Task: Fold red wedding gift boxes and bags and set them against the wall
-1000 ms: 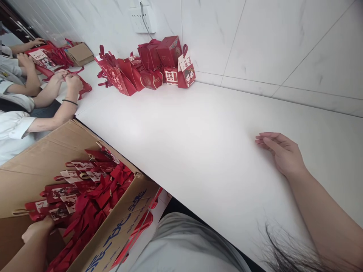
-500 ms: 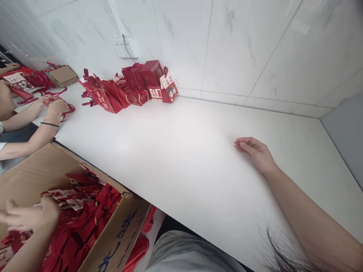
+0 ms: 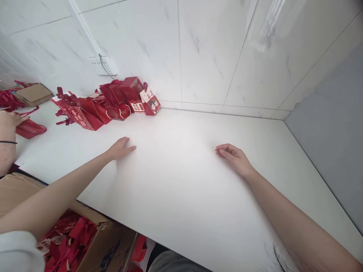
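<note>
My left hand (image 3: 121, 148) reaches over the white table (image 3: 170, 181), thumb apart from the fingers and nothing in its grasp. Just beyond it stands a cluster of red gift boxes and bags; a red gift bag (image 3: 82, 115) with ribbons is closest. Among them are a red box (image 3: 132, 87) and a small white-and-red box (image 3: 151, 102) with two cartoon faces. Farther right, my right hand (image 3: 234, 158) rests on the tabletop. Its fingers are loosely curled with the thumb close by, and no object shows in them.
Below the table's near edge, a cardboard box (image 3: 113, 245) holds a heap of red ribboned bags (image 3: 75, 241), partly covered by my left arm. At the far left another person's hand (image 3: 8, 124) is at a red bag (image 3: 30, 128). A tiled wall (image 3: 204, 56) with a socket (image 3: 102, 66) backs the table.
My left hand has moved up from over the cardboard box to the tabletop, empty in both frames. The view has swung right. My right hand keeps much the same pose.
</note>
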`<action>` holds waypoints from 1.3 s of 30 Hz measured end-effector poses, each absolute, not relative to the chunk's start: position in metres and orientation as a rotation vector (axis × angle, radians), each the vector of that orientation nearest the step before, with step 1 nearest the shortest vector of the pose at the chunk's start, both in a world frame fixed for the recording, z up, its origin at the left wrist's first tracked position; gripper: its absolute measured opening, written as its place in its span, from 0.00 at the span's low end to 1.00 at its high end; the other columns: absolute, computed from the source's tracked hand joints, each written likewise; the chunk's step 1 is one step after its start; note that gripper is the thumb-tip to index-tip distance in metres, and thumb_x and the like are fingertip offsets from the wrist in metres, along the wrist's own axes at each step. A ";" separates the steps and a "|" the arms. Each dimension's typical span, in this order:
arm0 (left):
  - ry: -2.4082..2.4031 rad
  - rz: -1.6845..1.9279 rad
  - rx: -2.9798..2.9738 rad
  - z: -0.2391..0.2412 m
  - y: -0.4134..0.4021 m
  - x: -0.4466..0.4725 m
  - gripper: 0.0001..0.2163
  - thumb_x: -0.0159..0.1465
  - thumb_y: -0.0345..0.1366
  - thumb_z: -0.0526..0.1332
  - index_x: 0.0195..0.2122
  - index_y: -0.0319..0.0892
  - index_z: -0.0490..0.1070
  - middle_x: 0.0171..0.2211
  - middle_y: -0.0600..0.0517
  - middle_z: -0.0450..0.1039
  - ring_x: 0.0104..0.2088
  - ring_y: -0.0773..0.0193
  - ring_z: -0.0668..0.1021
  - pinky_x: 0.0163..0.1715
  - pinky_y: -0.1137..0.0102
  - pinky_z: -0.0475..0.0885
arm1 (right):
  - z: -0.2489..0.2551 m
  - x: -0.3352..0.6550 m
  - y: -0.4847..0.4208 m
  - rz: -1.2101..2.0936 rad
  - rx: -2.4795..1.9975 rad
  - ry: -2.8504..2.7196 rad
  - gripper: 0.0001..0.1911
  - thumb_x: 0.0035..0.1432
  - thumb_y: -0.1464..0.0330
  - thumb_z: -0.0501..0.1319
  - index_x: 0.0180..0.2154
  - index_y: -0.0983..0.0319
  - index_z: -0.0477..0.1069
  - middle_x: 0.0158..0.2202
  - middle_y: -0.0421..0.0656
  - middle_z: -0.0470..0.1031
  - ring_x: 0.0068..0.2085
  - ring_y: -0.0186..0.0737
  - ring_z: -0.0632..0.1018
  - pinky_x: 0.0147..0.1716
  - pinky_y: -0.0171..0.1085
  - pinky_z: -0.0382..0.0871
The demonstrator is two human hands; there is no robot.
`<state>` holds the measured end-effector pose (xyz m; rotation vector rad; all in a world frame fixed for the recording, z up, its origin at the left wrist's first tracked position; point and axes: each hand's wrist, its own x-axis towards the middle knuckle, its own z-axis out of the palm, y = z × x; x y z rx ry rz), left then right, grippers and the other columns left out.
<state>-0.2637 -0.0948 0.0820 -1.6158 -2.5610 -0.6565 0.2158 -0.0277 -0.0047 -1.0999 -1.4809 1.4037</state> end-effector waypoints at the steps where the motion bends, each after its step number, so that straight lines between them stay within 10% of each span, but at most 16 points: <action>1: -2.562 -0.719 -1.631 0.076 -0.077 -0.256 0.19 0.69 0.43 0.62 0.57 0.39 0.69 0.55 0.43 0.72 0.51 0.55 0.78 0.51 0.54 0.77 | -0.004 0.215 -0.028 1.403 -1.104 -1.480 0.20 0.58 0.49 0.67 0.43 0.56 0.77 0.47 0.46 0.79 0.50 0.46 0.78 0.60 0.50 0.66; 11: -2.698 -1.166 -1.307 0.052 0.096 -0.226 0.20 0.69 0.43 0.63 0.58 0.40 0.69 0.58 0.44 0.70 0.55 0.52 0.76 0.55 0.52 0.74 | 0.005 0.212 -0.027 1.416 -1.120 -1.505 0.20 0.60 0.48 0.65 0.44 0.56 0.77 0.48 0.46 0.79 0.50 0.47 0.78 0.58 0.49 0.67; 19: -2.824 -1.174 -0.911 0.040 0.164 -0.233 0.38 0.60 0.50 0.67 0.63 0.29 0.58 0.67 0.23 0.59 0.69 0.37 0.61 0.68 0.45 0.46 | 0.006 0.211 -0.026 1.458 -1.130 -1.489 0.18 0.62 0.49 0.64 0.44 0.55 0.77 0.48 0.46 0.78 0.51 0.48 0.77 0.58 0.49 0.67; 32: -2.708 -1.522 -1.340 0.051 0.129 -0.185 0.27 0.53 0.49 0.72 0.49 0.40 0.71 0.55 0.38 0.76 0.59 0.41 0.74 0.60 0.49 0.63 | 0.004 0.208 -0.022 1.458 -1.071 -1.463 0.17 0.62 0.50 0.64 0.43 0.56 0.76 0.47 0.45 0.77 0.49 0.45 0.77 0.56 0.48 0.70; 39: -2.351 -1.842 -2.356 0.052 0.060 -0.087 0.20 0.53 0.53 0.70 0.37 0.42 0.76 0.37 0.49 0.82 0.40 0.57 0.81 0.45 0.64 0.73 | 0.003 0.209 -0.023 1.269 -0.986 -1.331 0.31 0.62 0.48 0.63 0.62 0.47 0.60 0.71 0.44 0.58 0.68 0.47 0.64 0.64 0.50 0.65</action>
